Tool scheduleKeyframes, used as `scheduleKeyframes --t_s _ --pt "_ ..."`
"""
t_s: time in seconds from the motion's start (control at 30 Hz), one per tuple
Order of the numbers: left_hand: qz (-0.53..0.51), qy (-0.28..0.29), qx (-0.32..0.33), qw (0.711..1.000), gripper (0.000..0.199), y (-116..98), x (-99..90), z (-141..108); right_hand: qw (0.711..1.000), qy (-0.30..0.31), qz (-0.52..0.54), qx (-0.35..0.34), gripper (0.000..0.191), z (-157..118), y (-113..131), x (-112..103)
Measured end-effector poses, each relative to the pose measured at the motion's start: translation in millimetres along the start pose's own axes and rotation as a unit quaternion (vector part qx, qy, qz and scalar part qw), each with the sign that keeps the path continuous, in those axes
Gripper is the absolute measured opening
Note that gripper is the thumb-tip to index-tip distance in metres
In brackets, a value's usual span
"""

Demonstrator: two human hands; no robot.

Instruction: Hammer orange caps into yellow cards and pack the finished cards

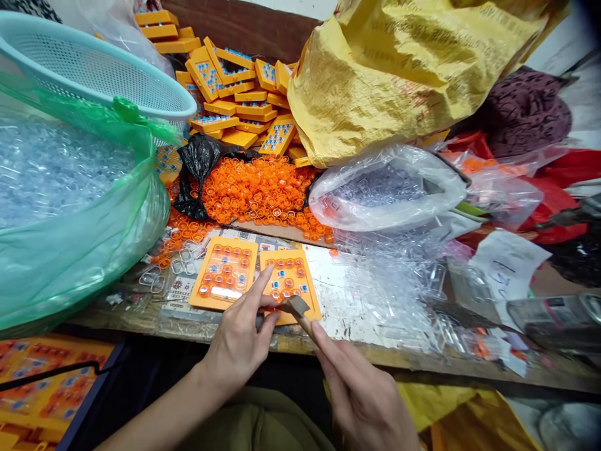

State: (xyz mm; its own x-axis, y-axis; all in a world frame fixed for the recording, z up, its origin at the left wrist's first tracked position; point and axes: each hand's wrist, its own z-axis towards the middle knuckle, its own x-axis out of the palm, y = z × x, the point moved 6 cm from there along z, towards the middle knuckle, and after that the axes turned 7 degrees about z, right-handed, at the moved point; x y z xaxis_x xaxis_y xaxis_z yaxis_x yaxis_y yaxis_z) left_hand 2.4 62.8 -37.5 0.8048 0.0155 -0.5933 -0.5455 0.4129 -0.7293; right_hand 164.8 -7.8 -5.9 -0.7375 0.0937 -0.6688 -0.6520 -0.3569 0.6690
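My left hand [241, 332] rests on the lower left of an orange plastic panel [313, 294], index finger stretched over it and thumb apart. The panel carries rows of clear orange caps and small blue-and-white pieces; some spots lack caps. In my closed right hand [366, 391] is a tool [295, 305] with a wooden handle and a flat grey metal head; its exact kind is unclear. Its head lies over the panel's lower part, close to my left fingertips. A second orange panel [225, 257], with similar caps and a clear strip, lies just left.
Loose orange caps [256, 188] are heaped behind the panels. A green bag [84, 263] of clear parts stands left, under a blue basket [107, 75]. Stacked orange panels [253, 103] and a yellow sack [399, 75] are behind. Clear plastic pieces [389, 282] cover the right side.
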Motion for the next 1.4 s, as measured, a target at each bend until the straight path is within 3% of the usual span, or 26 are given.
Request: scheduleKeyframes --t_s 0.1,0.17,0.27,0.33,0.43,0.53,0.67,0.8,0.93,1.1,1.27,1.4 --pt "-0.004 -0.003 -0.009 1.0 0.067 2 0.1 0 0.998 -0.019 0.041 0.05 0.043 0 -12 -1" --pt "-0.009 -0.001 -0.022 1.0 0.064 2 -0.4 -1 0.985 -0.072 0.089 0.129 0.041 6 -28 -7" --pt "-0.045 0.008 -0.083 0.996 0.058 0 -2.0 -1 0.924 -0.119 0.2 0.304 0.058 19 -65 -6" --pt "-0.121 0.01 -0.165 0.979 0.058 -2 -2.8 -1 0.888 -0.107 0.273 0.355 0.072 35 -82 2" --pt "-0.281 0.009 -0.294 0.913 0.067 -6 0.1 1 0.89 -0.084 0.293 0.34 0.074 59 -95 12" --pt "-0.385 -0.003 -0.363 0.849 0.072 -14 1.2 8 0.915 -0.059 0.253 0.307 0.063 71 -100 19" --pt "-0.43 -0.032 -0.44 0.788 0.063 -17 -0.9 10 0.953 -0.052 0.148 0.26 0.049 74 -98 18" --pt "-0.463 -0.066 -0.484 0.74 0.055 -22 3.6 10 0.973 -0.045 0.038 0.224 0.043 72 -90 12" --pt "-0.536 0.0 -0.436 0.723 0.038 -32 26.3 27 0.982 -0.029 -0.049 0.183 0.035 74 -79 6" --pt "-0.519 -0.007 -0.465 0.717 0.027 -16 40.8 33 0.973 -0.06 -0.16 0.156 0.034 91 -79 -13" --pt "-0.547 -0.021 -0.463 0.697 0.034 -13 26.2 17 0.979 -0.071 -0.144 0.122 0.038 110 -89 -20" --pt "-0.575 -0.05 -0.489 0.654 0.038 -12 11.1 3 0.983 -0.14 -0.053 0.105 0.031 113 -89 -30"
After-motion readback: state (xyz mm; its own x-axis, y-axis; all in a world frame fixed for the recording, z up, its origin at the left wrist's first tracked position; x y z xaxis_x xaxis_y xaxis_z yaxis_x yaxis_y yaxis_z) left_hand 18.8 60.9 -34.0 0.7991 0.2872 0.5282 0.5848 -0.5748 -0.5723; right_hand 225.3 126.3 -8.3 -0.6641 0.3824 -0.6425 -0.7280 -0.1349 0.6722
